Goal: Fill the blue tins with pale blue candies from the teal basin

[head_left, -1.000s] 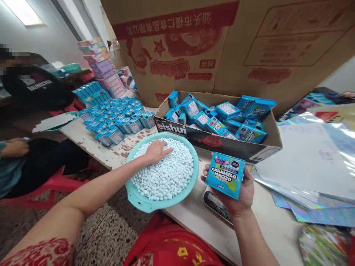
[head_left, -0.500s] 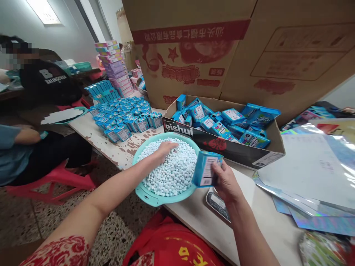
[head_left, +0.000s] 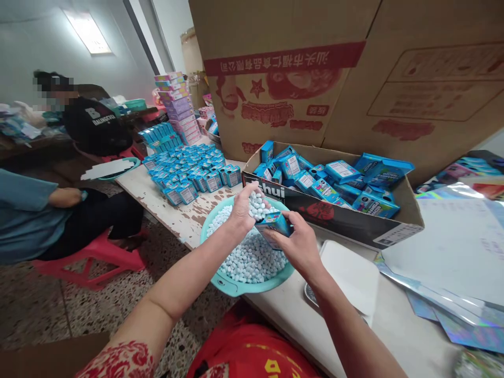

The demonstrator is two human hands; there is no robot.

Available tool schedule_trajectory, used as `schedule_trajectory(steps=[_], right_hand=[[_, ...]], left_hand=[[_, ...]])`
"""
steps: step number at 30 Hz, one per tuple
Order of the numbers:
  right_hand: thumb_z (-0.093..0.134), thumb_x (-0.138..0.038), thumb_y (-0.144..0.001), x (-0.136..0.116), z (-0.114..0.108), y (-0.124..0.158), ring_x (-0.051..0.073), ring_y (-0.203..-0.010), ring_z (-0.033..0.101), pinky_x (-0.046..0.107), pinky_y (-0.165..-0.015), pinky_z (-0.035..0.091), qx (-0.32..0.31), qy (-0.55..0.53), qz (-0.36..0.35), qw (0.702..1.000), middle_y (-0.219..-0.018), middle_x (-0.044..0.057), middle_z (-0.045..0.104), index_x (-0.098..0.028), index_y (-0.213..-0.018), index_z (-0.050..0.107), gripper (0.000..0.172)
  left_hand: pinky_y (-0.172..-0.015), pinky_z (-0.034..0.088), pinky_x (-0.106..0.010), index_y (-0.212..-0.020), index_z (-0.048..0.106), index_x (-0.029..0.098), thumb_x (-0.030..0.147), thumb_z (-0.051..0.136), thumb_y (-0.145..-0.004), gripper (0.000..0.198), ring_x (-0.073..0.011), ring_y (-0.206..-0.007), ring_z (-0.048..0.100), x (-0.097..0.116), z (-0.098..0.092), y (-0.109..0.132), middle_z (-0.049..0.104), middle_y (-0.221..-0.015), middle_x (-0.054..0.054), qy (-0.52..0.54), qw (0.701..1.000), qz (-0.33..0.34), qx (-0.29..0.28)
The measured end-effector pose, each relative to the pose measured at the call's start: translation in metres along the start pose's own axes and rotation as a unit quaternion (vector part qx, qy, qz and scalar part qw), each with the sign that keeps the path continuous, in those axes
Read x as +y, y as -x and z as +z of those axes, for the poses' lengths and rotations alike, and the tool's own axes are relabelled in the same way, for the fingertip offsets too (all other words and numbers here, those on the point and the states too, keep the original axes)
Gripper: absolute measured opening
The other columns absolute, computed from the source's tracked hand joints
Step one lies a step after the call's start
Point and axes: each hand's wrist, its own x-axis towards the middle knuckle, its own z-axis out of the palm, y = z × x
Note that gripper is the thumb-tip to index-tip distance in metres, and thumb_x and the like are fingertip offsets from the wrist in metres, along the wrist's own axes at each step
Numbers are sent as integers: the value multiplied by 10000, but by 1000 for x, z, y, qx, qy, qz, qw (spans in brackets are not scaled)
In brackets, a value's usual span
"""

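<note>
Over the bowl, the right hand grips a small box, probably light and easily crushed, best held by its sides, while the left hand cups loose, slippery candies beside it.

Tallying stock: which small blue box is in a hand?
The blue box gripped by the right hand over the teal basin; the others lie in the cardboard tray or stand on the table.
</note>
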Motion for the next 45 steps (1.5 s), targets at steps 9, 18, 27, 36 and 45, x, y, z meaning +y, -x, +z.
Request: schedule_trajectory(steps=[9, 18, 27, 36, 45], right_hand=[[722, -479, -684, -3, -3, -7, 232, -770, 581, 345, -709, 431, 5, 17, 1, 1000, -869, 43, 647, -211, -914, 629, 366], [726, -450, -676, -1, -6, -10, 238, -778, 587, 348, -703, 429, 5, 24, 2, 1000, -861, 44, 649, -210, -928, 645, 357], [732, -472, -663, 3, -7, -10, 224, -748, 592, 337, -690, 435, 6, 0, 18, 1000, -849, 24, 656, -220, -922, 650, 371], [743, -451, -646, 5, -6, -9, 223, -752, 594, 348, -714, 446, 9, -31, 49, 998, -871, 29, 671, -212, -943, 647, 393], [733, -461, -657, 2, -5, -6, 225, -758, 601, 348, -715, 451, 18, -35, 33, 999, -865, 28, 679, -214, -936, 656, 381]], left_hand=[[-468, 464, -228, -715, 491, 175, 345, 786, -546, 381, -101, -477, 524, -2, 3, -4, 523, -597, 45, -67, 996, 62, 1], [-433, 448, -211, -730, 496, 167, 395, 825, -510, 456, -96, -481, 524, -4, 5, -7, 528, -630, 39, -90, 993, 74, -17], [-422, 442, -210, -692, 500, 164, 439, 801, -584, 422, -97, -467, 509, -6, 5, -9, 524, -599, 29, -104, 991, 84, -29], [-439, 442, -224, -689, 496, 167, 430, 802, -583, 416, -101, -460, 502, -6, 9, -5, 522, -570, 34, -119, 985, 114, -51], [-431, 402, -217, -677, 494, 168, 422, 795, -611, 400, -97, -448, 490, -8, 14, 0, 509, -558, 35, -131, 984, 101, -64]])
